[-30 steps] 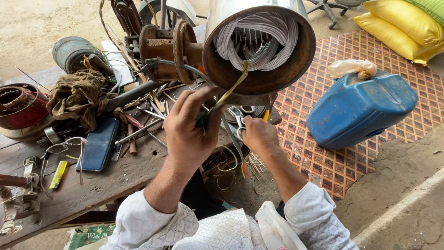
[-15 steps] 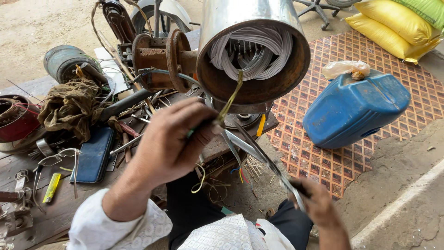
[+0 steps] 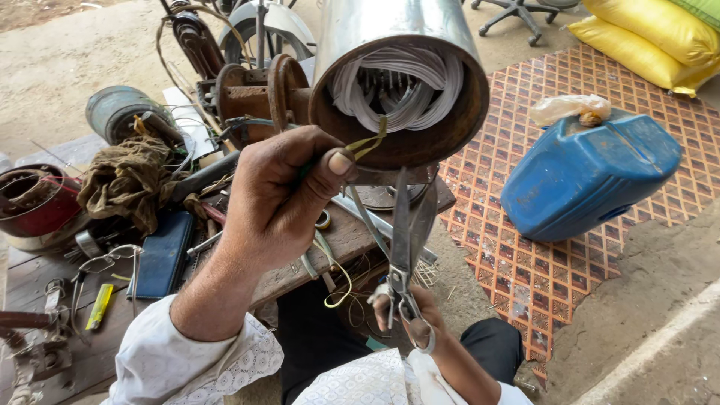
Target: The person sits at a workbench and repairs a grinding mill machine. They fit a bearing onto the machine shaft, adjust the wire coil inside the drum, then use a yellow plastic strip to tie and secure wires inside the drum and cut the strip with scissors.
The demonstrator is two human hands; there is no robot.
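**Yellow-green strand pinched at the motor's mouth, scissors open beneath it**

Your left hand is closed up, thumb pressed against the forefinger, pinching a thin yellow-green strand. The strand runs up and away from your fingertips to the lower rim of the metal motor housing, just beyond your thumb. Inside that open end, pale windings loop around the bore, above and behind your pinch.

Your right hand sits lower and nearer to you, fingers curled through the handles of a pair of scissors. The blades point upward and stand apart, their tips just below the housing rim and just to the right of your left thumb. Whether a blade touches the strand cannot be told.

Left of your left hand, the wooden bench carries a crumpled olive rag, a dark blue flat case and a small yellow tool. Well off to the right of your fingers, a blue plastic jerrycan lies on the patterned orange mat.
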